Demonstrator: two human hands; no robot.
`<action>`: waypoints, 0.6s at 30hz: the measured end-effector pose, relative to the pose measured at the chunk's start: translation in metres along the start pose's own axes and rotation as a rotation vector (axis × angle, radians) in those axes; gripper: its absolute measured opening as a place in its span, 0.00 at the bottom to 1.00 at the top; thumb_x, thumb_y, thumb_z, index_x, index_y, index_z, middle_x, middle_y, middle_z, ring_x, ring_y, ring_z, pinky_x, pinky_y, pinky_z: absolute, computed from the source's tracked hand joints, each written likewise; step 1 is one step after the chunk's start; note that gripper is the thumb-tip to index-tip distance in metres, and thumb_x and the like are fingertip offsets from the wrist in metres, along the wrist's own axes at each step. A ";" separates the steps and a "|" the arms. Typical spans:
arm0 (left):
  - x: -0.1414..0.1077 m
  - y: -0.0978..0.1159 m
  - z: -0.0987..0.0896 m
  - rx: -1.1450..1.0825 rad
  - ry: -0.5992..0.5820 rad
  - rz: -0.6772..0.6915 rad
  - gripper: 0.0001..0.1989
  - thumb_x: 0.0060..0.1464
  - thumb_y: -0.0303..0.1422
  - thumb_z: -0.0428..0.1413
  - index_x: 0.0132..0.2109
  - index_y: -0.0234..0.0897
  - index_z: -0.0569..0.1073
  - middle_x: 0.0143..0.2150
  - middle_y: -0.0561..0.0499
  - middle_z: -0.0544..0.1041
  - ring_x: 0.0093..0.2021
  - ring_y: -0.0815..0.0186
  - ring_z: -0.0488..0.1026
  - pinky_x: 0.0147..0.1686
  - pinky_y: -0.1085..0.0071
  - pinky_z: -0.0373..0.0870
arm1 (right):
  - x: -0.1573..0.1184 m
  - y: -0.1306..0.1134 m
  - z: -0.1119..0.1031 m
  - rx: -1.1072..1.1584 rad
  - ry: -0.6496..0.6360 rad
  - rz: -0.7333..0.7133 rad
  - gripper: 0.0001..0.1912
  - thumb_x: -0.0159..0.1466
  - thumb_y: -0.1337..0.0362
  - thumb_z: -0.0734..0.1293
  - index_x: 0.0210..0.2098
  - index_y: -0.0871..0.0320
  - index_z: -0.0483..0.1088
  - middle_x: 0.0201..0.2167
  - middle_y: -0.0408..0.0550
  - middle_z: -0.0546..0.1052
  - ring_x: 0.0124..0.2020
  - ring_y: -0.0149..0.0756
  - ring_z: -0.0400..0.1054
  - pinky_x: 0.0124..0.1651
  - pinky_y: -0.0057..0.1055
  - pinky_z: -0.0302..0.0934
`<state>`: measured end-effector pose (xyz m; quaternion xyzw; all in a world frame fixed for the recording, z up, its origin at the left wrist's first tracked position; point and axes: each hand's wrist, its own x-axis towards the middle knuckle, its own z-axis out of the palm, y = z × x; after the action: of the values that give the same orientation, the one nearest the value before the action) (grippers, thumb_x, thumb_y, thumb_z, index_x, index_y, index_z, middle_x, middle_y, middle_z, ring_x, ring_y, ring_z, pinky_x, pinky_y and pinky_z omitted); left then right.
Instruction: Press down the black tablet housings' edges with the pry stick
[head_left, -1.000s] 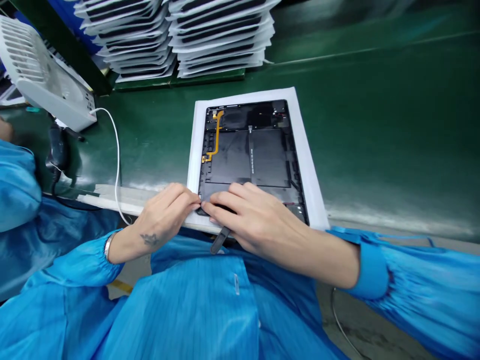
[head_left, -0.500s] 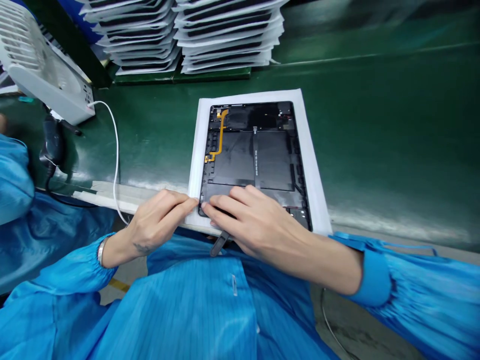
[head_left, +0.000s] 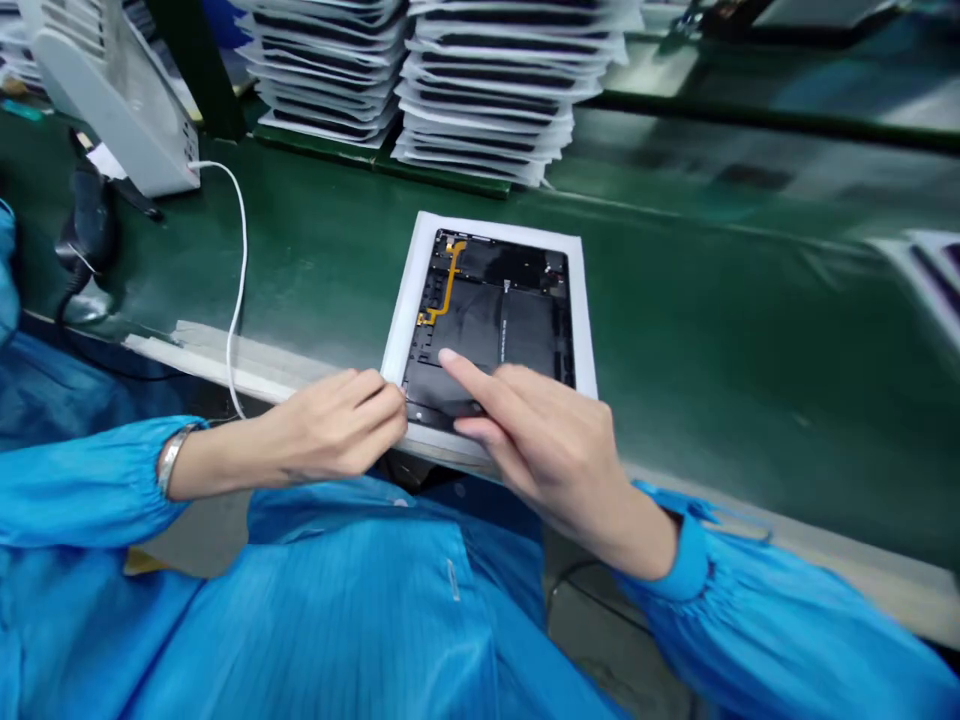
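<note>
A tablet housing (head_left: 525,325) with its inside exposed lies on a white sheet (head_left: 589,330). An orange flex cable (head_left: 451,285) runs down its left side. At the near left corner, my left hand (head_left: 349,422) is closed, fingers curled and pressed together; whatever they pinch is hidden. My right hand (head_left: 551,445) is over the near part of the housing. Its index finger and thumb stretch out apart, the index tip at the flat black panels; the other fingers are mostly behind the hand. The dark grey tool under this hand earlier does not show now.
Two stacks of sheet-layered dark panels (head_left: 487,100) stand at the back. A white fan (head_left: 124,90) with a white cable (head_left: 241,250) is on the left, near a dark handheld device (head_left: 91,225). Pale tape (head_left: 210,355) lines the front edge. Blurred panels (head_left: 930,275) sit far right.
My right hand has lifted and turned, its index finger now extended, and the dark grey tool has gone from sight. My left hand stays at the corner, more curled. The view has shifted.
</note>
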<state>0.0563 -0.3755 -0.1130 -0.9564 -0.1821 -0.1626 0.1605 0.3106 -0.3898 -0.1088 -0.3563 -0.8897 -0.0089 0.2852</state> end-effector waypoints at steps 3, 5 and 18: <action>-0.002 -0.014 0.010 -0.214 0.005 -0.125 0.12 0.69 0.29 0.50 0.54 0.32 0.73 0.48 0.41 0.79 0.46 0.59 0.76 0.42 0.64 0.76 | -0.004 -0.010 -0.003 -0.004 0.081 0.007 0.22 0.73 0.68 0.60 0.66 0.58 0.63 0.28 0.43 0.73 0.28 0.31 0.67 0.32 0.29 0.59; -0.004 -0.022 0.019 -0.388 0.002 -0.226 0.19 0.69 0.35 0.52 0.63 0.35 0.69 0.62 0.38 0.73 0.62 0.54 0.70 0.57 0.57 0.73 | -0.005 -0.016 -0.002 0.025 0.067 0.015 0.23 0.71 0.72 0.61 0.65 0.55 0.65 0.30 0.43 0.75 0.29 0.30 0.68 0.32 0.27 0.60; -0.009 -0.016 0.040 -0.581 0.057 -0.220 0.26 0.72 0.39 0.47 0.71 0.34 0.58 0.73 0.42 0.60 0.75 0.62 0.52 0.74 0.59 0.50 | -0.003 -0.024 0.022 0.015 -0.072 0.119 0.17 0.68 0.77 0.61 0.53 0.60 0.73 0.44 0.54 0.79 0.44 0.37 0.74 0.44 0.31 0.70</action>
<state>0.0521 -0.3499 -0.1479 -0.9318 -0.2257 -0.2509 -0.1333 0.2863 -0.4047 -0.1249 -0.4063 -0.8768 0.0278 0.2555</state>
